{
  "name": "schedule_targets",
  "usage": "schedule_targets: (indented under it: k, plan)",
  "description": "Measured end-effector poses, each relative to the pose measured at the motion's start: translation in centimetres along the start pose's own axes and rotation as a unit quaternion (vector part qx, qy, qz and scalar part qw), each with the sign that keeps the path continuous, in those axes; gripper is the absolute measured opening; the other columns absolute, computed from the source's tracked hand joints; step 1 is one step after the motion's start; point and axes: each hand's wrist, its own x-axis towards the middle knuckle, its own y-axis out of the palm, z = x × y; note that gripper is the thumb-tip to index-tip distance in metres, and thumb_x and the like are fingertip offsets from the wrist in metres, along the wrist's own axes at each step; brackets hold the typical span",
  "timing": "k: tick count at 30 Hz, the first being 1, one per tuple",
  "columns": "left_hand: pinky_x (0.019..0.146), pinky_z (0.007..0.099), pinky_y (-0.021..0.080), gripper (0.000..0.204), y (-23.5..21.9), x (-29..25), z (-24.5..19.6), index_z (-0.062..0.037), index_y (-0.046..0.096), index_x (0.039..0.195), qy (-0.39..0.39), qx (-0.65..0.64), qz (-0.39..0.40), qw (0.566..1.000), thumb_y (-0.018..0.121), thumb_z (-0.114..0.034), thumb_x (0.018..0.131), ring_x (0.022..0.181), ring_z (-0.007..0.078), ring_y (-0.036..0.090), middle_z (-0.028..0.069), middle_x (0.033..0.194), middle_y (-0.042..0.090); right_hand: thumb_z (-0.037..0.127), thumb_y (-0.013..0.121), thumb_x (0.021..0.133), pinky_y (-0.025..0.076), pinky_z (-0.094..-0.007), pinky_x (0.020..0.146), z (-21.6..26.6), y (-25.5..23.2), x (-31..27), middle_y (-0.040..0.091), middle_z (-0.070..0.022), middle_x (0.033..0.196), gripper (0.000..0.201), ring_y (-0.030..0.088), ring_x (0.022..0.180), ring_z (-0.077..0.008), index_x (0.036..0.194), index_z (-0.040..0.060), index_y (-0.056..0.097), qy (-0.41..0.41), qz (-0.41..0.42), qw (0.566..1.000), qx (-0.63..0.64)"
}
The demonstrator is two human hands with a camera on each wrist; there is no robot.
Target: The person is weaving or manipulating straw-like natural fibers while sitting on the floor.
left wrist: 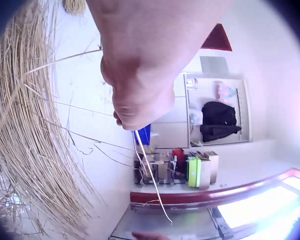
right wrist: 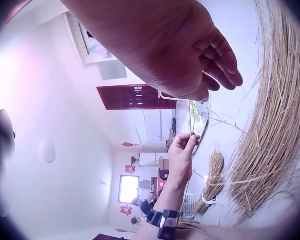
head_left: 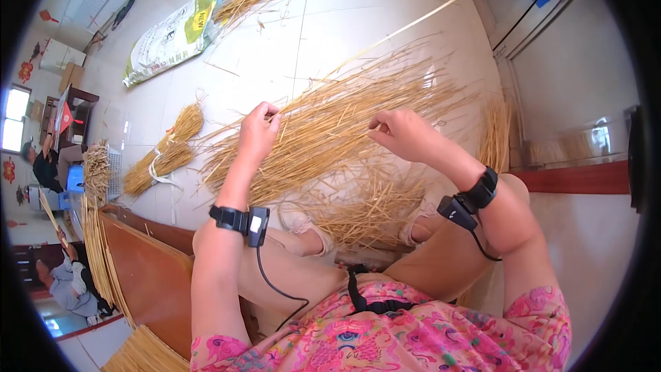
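Both hands pinch one thin straw stalk (left wrist: 149,167): left hand (head_left: 258,131) and right hand (head_left: 403,132), raised above the straw pile (head_left: 344,124) on the floor. Pulling too hard may snap it.

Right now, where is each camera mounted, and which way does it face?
Head: on the head, looking down at the left hand, right hand, knees and straw pile on the floor.
Left wrist: under the left hand, facing a straw strand and cabinet.
Right wrist: under the right hand, facing the left hand.
Shared: the straw pile shows in all three.
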Motion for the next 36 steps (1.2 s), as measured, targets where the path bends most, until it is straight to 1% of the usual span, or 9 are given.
schedule_targets:
  k: [2,6,10,12,17,21,30,33,36]
  plan:
    - [0.069,0.0332,0.048,0.010,-0.2,-0.8,-2.1,-0.0012,0.055,0.084,0.041,-0.010,-0.023,0.999,0.061,-0.008,0.080,0.076,0.0250,0.061,0.0127,0.081,0.062,0.025,0.060,0.085,0.050,-0.0316,0.062,0.4,0.0,0.4,0.065,-0.0136,0.079,0.034,0.064,0.071,-0.0217,0.106,-0.0021,0.057,0.058,0.013,0.981,0.183]
    - [0.067,0.0353,0.047,0.008,0.6,-1.6,-4.8,-0.0027,0.054,0.083,0.091,-0.016,-0.035,0.995,0.061,-0.005,0.078,0.076,0.0276,0.059,0.0125,0.082,0.059,0.028,0.058,0.088,0.049,-0.0256,0.062,0.8,0.0,1.3,0.063,-0.0110,0.086,0.046,0.061,0.072,-0.0131,0.117,-0.0057,0.047,0.142,-0.050,0.866,0.476]
    - [0.067,0.0353,0.047,0.009,1.6,-1.6,-5.5,-0.0039,0.055,0.085,0.147,0.007,-0.016,0.989,0.061,-0.005,0.078,0.078,0.0269,0.059,0.0114,0.083,0.059,0.025,0.054,0.091,0.049,-0.0238,0.061,-0.1,0.0,2.3,0.061,-0.0096,0.086,0.031,0.059,0.071,-0.0131,0.106,-0.0017,0.050,0.140,-0.103,0.798,0.577]
    - [0.067,0.0350,0.047,0.011,1.5,-1.3,-6.0,-0.0043,0.056,0.088,0.173,0.023,-0.012,0.985,0.061,-0.006,0.078,0.079,0.0260,0.059,0.0105,0.084,0.060,0.023,0.052,0.092,0.048,-0.0234,0.061,-0.2,-0.1,2.4,0.061,-0.0087,0.086,0.025,0.059,0.070,-0.0123,0.100,-0.0006,0.052,0.137,-0.129,0.796,0.575]
    - [0.066,0.0292,0.046,0.020,0.6,-0.8,-7.2,-0.0035,0.057,0.098,0.065,-0.086,0.050,0.993,0.061,-0.004,0.079,0.072,0.0179,0.056,0.0073,0.081,0.059,0.021,0.049,0.094,0.048,-0.0226,0.062,-0.9,-2.6,2.0,0.061,-0.0071,0.085,0.022,0.058,0.069,-0.0113,0.094,-0.0004,0.054,0.096,-0.202,0.832,0.507]
    - [0.069,0.0288,0.048,0.017,0.9,-0.2,-7.0,-0.0027,0.058,0.096,0.008,-0.120,0.082,0.989,0.062,-0.009,0.081,0.075,0.0180,0.060,0.0091,0.081,0.062,0.020,0.049,0.094,0.048,-0.0222,0.062,-2.0,-4.2,1.8,0.061,-0.0071,0.084,0.021,0.058,0.069,-0.0107,0.094,-0.0002,0.054,0.097,-0.265,0.795,0.536]
    - [0.065,0.0237,0.046,0.009,2.4,0.0,-7.8,-0.0004,0.062,0.087,0.013,-0.218,0.086,0.972,0.064,-0.004,0.079,0.070,0.0096,0.057,0.0040,0.076,0.062,0.017,0.050,0.093,0.047,-0.0220,0.059,-0.4,-2.5,1.8,0.061,-0.0076,0.083,0.016,0.059,0.069,-0.0110,0.095,0.0010,0.053,0.137,-0.187,0.817,0.528]
    - [0.069,0.0272,0.048,0.016,2.4,-0.2,-7.9,-0.0010,0.060,0.097,0.025,-0.232,0.102,0.967,0.059,-0.011,0.084,0.069,0.0139,0.058,0.0075,0.080,0.064,0.017,0.049,0.093,0.047,-0.0221,0.058,-0.5,-2.7,1.8,0.061,-0.0078,0.083,0.016,0.059,0.068,-0.0115,0.094,0.0006,0.053,0.127,-0.185,0.826,0.516]
    - [0.069,0.0280,0.048,0.022,3.7,-0.5,-7.0,0.0004,0.055,0.105,-0.025,-0.309,0.039,0.950,0.050,-0.016,0.091,0.069,0.0129,0.057,0.0078,0.082,0.064,0.019,0.048,0.094,0.047,-0.0227,0.059,-1.8,-4.3,1.8,0.061,-0.0076,0.082,0.019,0.058,0.068,-0.0116,0.093,0.0003,0.053,0.120,-0.227,0.841,0.476]
